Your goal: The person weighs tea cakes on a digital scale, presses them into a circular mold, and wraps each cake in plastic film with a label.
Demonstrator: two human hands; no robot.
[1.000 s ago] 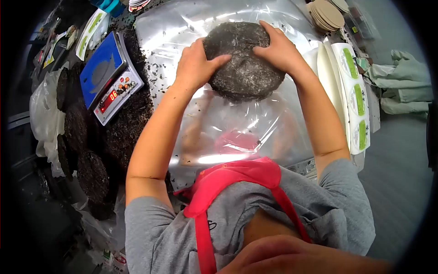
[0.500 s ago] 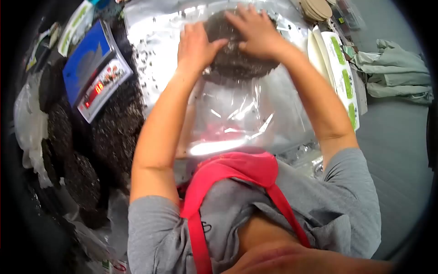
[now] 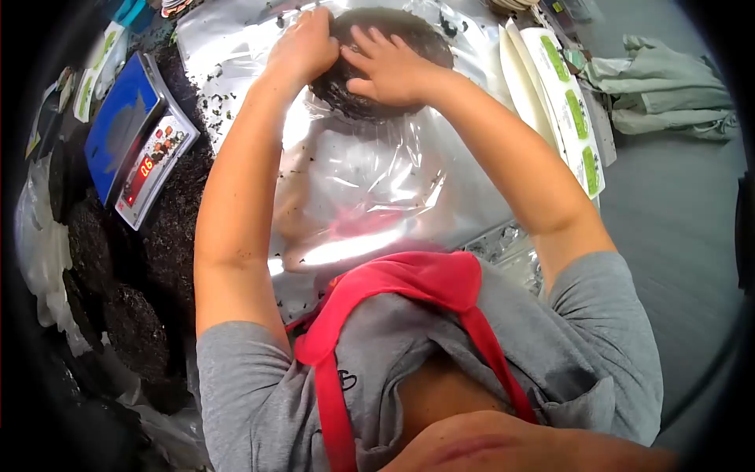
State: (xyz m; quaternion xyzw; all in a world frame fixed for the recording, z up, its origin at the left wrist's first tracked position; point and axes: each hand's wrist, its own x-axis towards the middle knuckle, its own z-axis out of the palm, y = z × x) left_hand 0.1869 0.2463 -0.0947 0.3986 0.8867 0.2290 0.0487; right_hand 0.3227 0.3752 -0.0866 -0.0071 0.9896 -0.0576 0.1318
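Observation:
A dark round disc [image 3: 409, 43] of flaky material lies on shiny clear plastic [image 3: 354, 173] at the top of the view. My right hand [image 3: 389, 69] rests on the disc, palm down with its fingers spread. At the disc's left edge is my left hand [image 3: 305, 49], its fingers curled together; what they hold, if anything, is hidden. Dark crumbs are scattered on the plastic around my left hand.
To the left, a blue scale [image 3: 126, 118] with a lit red display stands beside dark flaky heaps [image 3: 177, 244]. White sheets with green labels [image 3: 574, 110] lie at the right, near a pale green cloth [image 3: 661, 82]. Round tan discs [image 3: 515, 5] sit at the top.
My left hand has gone from spread on the disc to curled at its left edge. My right hand has moved left and down over the disc. The whole view has shifted slightly.

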